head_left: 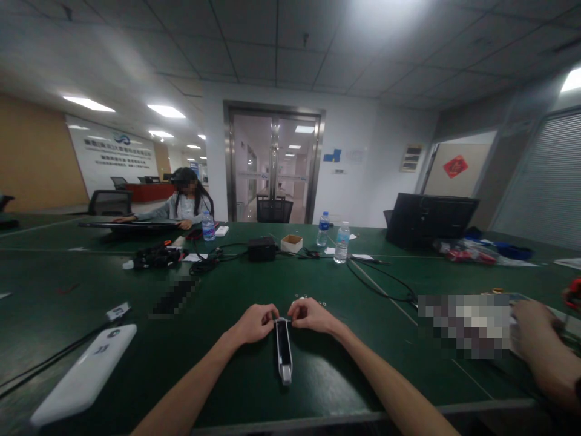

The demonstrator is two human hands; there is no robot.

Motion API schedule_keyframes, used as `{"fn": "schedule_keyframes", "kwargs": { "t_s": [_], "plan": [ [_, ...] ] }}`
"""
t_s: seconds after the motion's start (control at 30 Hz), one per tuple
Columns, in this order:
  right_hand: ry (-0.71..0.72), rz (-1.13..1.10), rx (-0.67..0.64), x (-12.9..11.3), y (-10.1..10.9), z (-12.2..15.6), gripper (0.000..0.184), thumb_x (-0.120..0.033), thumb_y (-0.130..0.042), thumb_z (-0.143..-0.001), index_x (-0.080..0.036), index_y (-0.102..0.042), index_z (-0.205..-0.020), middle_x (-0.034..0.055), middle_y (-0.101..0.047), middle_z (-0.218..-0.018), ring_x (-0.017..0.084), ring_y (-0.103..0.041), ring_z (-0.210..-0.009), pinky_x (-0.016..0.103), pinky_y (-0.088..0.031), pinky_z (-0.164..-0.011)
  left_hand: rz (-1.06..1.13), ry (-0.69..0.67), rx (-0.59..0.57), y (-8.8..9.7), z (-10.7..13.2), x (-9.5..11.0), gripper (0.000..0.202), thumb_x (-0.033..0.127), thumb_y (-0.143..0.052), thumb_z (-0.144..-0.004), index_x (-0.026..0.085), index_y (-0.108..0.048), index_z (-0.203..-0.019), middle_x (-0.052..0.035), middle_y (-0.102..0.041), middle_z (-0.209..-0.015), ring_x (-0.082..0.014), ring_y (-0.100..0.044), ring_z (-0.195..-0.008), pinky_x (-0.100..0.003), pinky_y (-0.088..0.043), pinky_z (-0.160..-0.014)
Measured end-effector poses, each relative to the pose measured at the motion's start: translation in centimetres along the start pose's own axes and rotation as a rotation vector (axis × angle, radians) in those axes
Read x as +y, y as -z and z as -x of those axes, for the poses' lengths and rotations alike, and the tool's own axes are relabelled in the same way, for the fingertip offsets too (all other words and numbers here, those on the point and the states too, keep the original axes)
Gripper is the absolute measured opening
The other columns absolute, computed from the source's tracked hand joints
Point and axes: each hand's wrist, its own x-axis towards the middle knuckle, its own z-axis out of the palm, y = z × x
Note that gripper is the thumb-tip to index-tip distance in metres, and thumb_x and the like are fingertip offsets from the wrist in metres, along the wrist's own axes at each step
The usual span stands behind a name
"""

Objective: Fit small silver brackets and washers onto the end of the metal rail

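Note:
A long narrow black and silver device lies on the green table, pointing away from me. My left hand and my right hand meet at its far end, fingers curled and pinched on that end. Whether something small sits between the fingertips is hidden. A few tiny pale parts lie just beyond my right hand.
A white oblong case lies at the near left. Another person's hand rests at the right edge. Across the table are water bottles, a small box, black cables, a laptop and a seated person.

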Motion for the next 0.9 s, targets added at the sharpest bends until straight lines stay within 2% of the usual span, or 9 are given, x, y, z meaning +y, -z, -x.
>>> {"fn": "schedule_keyframes", "kwargs": {
  "t_s": [0.17,0.33,0.5,0.63,0.73,0.9],
  "plan": [
    [-0.008,-0.043,0.014,0.0,-0.2,0.0,0.024,-0.020,-0.075,-0.065,-0.015,-0.067,-0.087,-0.0019,-0.065,-0.071,0.011,-0.060,-0.063,0.023,-0.048,-0.063,0.009,0.001,-0.005,0.1,0.0,0.3,0.017,0.019,-0.050,-0.087,0.016,-0.063,-0.097,0.0012,-0.060,-0.070,-0.0131,-0.054,-0.060,-0.022,-0.039,-0.057],
    [0.007,-0.083,0.057,0.3,-1.0,-0.2,0.032,-0.035,-0.080,-0.065,-0.015,-0.066,-0.085,0.0004,-0.067,-0.074,0.013,-0.062,-0.067,0.027,-0.051,-0.068,0.017,0.008,-0.007,0.2,0.0,0.4,0.017,0.019,-0.050,-0.086,0.016,-0.063,-0.096,0.0012,-0.059,-0.070,-0.0132,-0.054,-0.061,-0.022,-0.039,-0.057],
    [0.058,0.030,0.072,0.0,-0.8,-0.1,0.034,-0.042,-0.078,-0.068,-0.015,-0.068,-0.085,0.0018,-0.068,-0.075,0.014,-0.063,-0.068,0.027,-0.051,-0.066,0.009,0.027,-0.016,0.3,-0.1,0.5,0.018,0.019,-0.052,-0.083,0.016,-0.064,-0.096,0.0018,-0.058,-0.069,-0.0129,-0.053,-0.060,-0.021,-0.040,-0.057],
    [0.087,0.334,0.174,-1.1,1.5,0.4,0.024,-0.039,-0.067,-0.080,-0.017,-0.068,-0.090,0.0020,-0.069,-0.080,0.014,-0.062,-0.070,0.025,-0.048,-0.066,0.001,0.028,-0.016,0.4,-0.1,0.7,0.019,0.019,-0.051,-0.083,0.015,-0.064,-0.097,0.0010,-0.059,-0.070,-0.0132,-0.052,-0.060,-0.022,-0.040,-0.058],
    [0.000,0.690,0.231,-1.5,4.1,1.0,0.018,-0.031,-0.056,-0.088,-0.019,-0.069,-0.092,0.0031,-0.070,-0.087,0.014,-0.062,-0.075,0.023,-0.045,-0.069,-0.001,0.026,-0.022,0.5,-0.1,0.6,0.021,0.018,-0.050,-0.083,0.016,-0.064,-0.098,0.0002,-0.060,-0.073,-0.0137,-0.053,-0.063,-0.022,-0.041,-0.059],
    [-0.165,0.853,0.268,-0.5,8.0,2.4,0.019,-0.017,-0.052,-0.086,-0.016,-0.070,-0.092,0.0098,-0.070,-0.091,0.020,-0.063,-0.084,0.027,-0.042,-0.074,0.010,0.014,-0.027,0.4,-0.1,0.4,0.021,0.018,-0.049,-0.084,0.015,-0.064,-0.099,0.0009,-0.058,-0.072,-0.0132,-0.053,-0.062,-0.022,-0.041,-0.060]
  ]
}}
